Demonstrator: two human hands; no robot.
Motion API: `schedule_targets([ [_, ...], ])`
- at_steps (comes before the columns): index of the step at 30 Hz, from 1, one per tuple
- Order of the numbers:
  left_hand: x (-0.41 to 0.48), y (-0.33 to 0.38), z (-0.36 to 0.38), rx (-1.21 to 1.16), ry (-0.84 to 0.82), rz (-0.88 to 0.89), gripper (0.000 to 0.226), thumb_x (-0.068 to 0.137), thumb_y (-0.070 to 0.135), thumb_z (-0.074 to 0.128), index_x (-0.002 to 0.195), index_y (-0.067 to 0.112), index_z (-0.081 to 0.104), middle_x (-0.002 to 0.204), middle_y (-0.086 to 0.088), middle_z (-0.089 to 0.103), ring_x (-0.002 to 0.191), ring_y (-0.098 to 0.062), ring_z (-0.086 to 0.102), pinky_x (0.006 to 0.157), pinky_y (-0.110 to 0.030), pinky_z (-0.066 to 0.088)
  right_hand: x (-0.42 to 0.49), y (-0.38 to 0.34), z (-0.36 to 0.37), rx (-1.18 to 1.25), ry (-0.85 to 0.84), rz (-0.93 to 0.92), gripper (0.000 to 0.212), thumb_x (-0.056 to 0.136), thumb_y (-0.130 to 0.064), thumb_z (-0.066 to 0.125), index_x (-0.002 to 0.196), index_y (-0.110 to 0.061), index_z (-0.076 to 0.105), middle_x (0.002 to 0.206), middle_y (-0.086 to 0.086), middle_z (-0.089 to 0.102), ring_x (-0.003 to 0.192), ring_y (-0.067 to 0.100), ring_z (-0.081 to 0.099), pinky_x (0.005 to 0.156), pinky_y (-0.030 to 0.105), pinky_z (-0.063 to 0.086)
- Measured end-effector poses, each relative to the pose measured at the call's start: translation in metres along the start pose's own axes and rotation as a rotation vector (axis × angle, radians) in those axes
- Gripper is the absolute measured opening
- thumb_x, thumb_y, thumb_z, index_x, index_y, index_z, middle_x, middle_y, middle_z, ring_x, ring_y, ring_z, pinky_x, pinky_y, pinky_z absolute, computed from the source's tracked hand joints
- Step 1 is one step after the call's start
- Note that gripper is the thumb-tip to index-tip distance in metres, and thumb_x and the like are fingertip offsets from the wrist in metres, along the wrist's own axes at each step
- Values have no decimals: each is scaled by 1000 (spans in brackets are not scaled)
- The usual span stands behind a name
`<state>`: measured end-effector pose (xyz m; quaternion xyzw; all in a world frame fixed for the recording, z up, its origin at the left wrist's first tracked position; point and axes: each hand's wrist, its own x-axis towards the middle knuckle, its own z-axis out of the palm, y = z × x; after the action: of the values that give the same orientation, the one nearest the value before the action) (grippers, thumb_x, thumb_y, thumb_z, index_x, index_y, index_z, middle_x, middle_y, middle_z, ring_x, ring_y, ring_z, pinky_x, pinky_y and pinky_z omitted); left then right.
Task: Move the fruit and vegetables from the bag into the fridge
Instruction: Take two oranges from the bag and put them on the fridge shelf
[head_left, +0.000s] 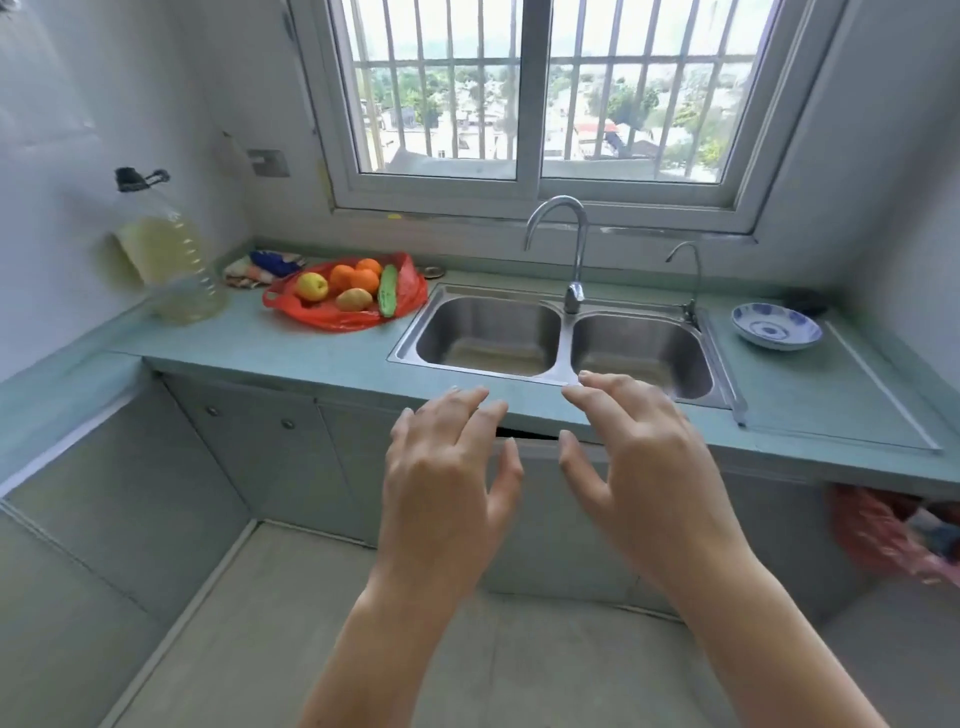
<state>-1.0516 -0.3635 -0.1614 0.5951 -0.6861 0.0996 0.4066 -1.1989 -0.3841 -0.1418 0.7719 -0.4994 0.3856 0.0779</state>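
Countertop (291, 358) carries the red plastic bag (332, 319), lying open left of the double sink (488, 332), well apart from both hands. Left hand (441, 467) and right hand (639, 457) hover empty, fingers spread, before the counter edge. Lifting by the slack bag could spill the round fruit. Inside: a green cucumber (387, 291), three oranges (363, 282), a potato (354, 300), a yellow-red apple (311, 287). No fridge shows.

Both hands, left (447, 467) and right (639, 457), hover empty near the sink (563, 340); the bag (345, 293) of fruit lies left of it.
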Motion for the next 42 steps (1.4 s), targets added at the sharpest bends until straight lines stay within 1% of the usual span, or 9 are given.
schedule_targets([
  [4,26,-71,6,44,23,-55,36,82,28,46,104,9,67,111,-8,66,105,-27,61,91,-55,45,41,-21,64,27,-29,-48,42,78,-31,43,102,-7,67,106,11,67,96,32,63,79,43,51],
  [8,59,-155,6,59,22,-89,36,82,28,46,105,9,66,111,-7,66,104,-26,60,89,-55,46,92,-54,136,45,-56,-75,34,76,-23,54,101,-5,68,104,12,68,95,32,63,80,46,52],
  [11,86,-218,-5,86,24,-100,37,82,28,45,106,10,66,112,-7,65,106,-25,60,94,-53,43,137,-89,187,76,-71,-114,32,75,-20,59,101,-4,67,103,12,68,95,32,63,79,45,52],
  [16,119,-314,-14,123,27,-146,37,83,29,43,108,11,65,114,-6,65,110,-24,57,99,-48,37,188,-135,263,107,-117,-111,39,79,-28,47,103,-5,67,104,11,68,96,32,63,81,47,51],
  [19,130,-350,-11,111,28,-186,37,84,30,43,108,12,64,114,-5,64,111,-20,54,98,-49,39,209,-153,300,119,-172,-138,42,79,-32,43,103,-7,66,104,9,67,95,31,63,80,46,52],
  [24,155,-404,4,116,33,-183,37,83,30,44,109,12,64,114,-6,65,110,-23,57,97,-50,40,253,-173,355,164,-175,-155,32,76,-22,57,103,-6,66,101,7,68,94,30,63,79,41,50],
  [33,244,-519,58,141,-57,-167,39,84,30,42,110,10,64,115,-6,64,108,-22,58,95,-42,43,349,-159,477,199,-245,-142,33,77,-24,55,105,-10,65,105,7,66,97,31,61,77,43,51],
  [37,306,-556,88,78,-117,-154,40,84,32,41,111,12,64,116,-4,64,110,-20,57,95,-41,43,396,-144,521,192,-205,-79,28,75,-17,67,100,-7,66,101,9,67,92,33,62,76,42,50],
  [42,351,-593,131,30,-160,-152,39,84,33,42,110,13,64,114,-3,64,109,-20,57,95,-38,41,435,-115,566,153,-225,1,32,73,-18,69,102,-6,66,99,11,67,86,35,62,72,39,49],
])
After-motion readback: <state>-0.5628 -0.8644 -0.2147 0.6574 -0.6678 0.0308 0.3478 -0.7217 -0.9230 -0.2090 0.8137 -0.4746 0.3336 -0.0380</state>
